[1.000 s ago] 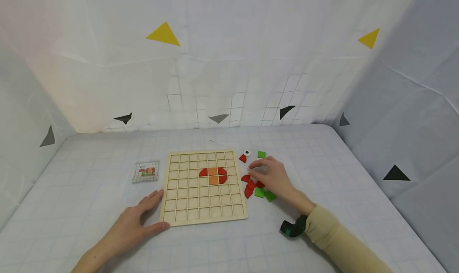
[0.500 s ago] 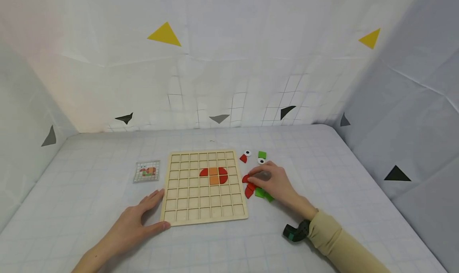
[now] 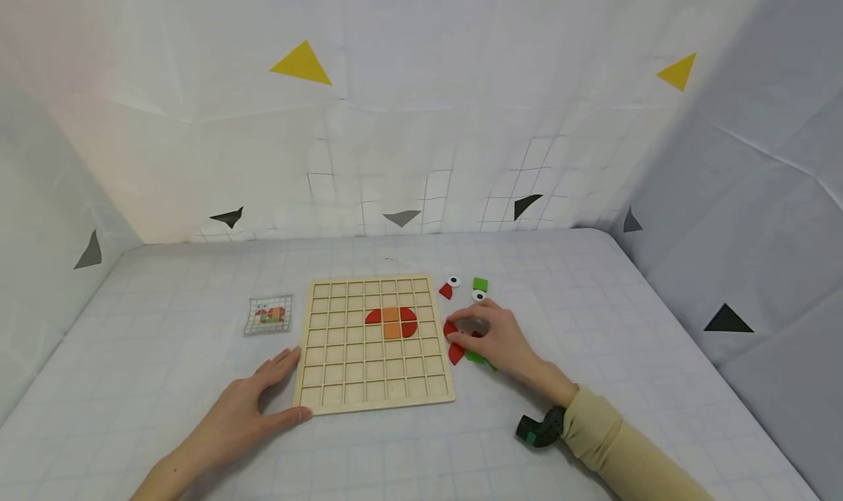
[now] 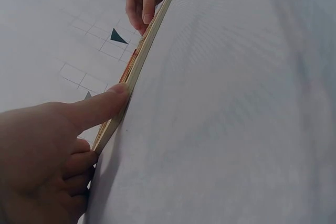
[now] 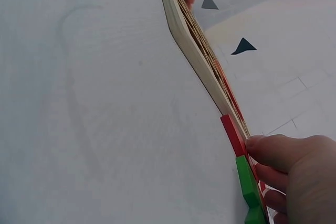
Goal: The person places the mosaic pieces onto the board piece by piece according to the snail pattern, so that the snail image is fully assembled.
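A square wooden grid board (image 3: pixel 369 353) lies on the table, with orange squares (image 3: pixel 391 323) and red rounded pieces (image 3: pixel 409 322) set in several of its cells. My left hand (image 3: pixel 244 409) braces the board's near left corner, thumb on the front edge and fingers along the left side. Just right of the board, my right hand (image 3: pixel 502 338) pinches a red quarter-circle tile (image 3: pixel 450 329) between thumb and index finger, low among the loose tiles. Another red tile (image 3: pixel 456 353) and a green square (image 3: pixel 474 357) lie under and beside that hand, partly hidden.
Beyond the right hand lie two eye discs (image 3: pixel 478 295), a red quarter tile (image 3: pixel 446 291) and a green square tile (image 3: pixel 481 284). A small picture card (image 3: pixel 268 314) with a gridded coloured figure sits left of the board. White cloth walls (image 3: pixel 421 157) enclose the table.
My right hand has come down and slightly left from above the tiles, and its thumb and index finger have closed around a red quarter-circle tile. The left hand and board stay put.
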The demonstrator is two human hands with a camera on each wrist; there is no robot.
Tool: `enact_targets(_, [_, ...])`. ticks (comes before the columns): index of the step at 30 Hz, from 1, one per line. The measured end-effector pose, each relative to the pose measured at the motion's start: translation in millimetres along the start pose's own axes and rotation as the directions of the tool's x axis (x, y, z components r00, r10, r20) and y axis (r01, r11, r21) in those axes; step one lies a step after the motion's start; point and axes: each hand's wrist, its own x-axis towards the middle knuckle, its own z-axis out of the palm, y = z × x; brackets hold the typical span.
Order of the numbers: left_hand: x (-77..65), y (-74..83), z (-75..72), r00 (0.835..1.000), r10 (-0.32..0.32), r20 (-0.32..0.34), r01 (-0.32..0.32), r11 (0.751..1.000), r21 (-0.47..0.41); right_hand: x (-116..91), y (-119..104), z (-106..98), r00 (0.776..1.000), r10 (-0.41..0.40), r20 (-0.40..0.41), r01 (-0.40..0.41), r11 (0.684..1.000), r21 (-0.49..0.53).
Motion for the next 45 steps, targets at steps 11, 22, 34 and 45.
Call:
enact_targets(11, [-0.9,-0.6,0.4,1.000,0.007,-0.004,-0.007,1.000,0.000,-0.8,-6.5,4.0,1.000,-0.012,-0.017,0.012,1.000,0.005])
enact_targets(22, [-0.8,-1.0,0.4,1.000,0.014,-0.004,-0.014,1.000,-0.001,-1.1,-6.0,4.3,0.997,0.002,-0.077,-0.006,0.999,-0.043])
enact_targets(34, [-0.2,-2.0,0.4,1.000,0.002,0.001,-0.002,1.000,0.001,2.6,-12.8,0.8,0.993,-0.047,-0.112,0.040,0.997,-0.062])
enact_targets(45, [0.7,-4.2,2.0,1.000,0.005,-0.004,-0.005,1.000,-0.002,17.9,-33.0,19.4,0.990,-0.122,-0.077,0.125,0.991,0.042])
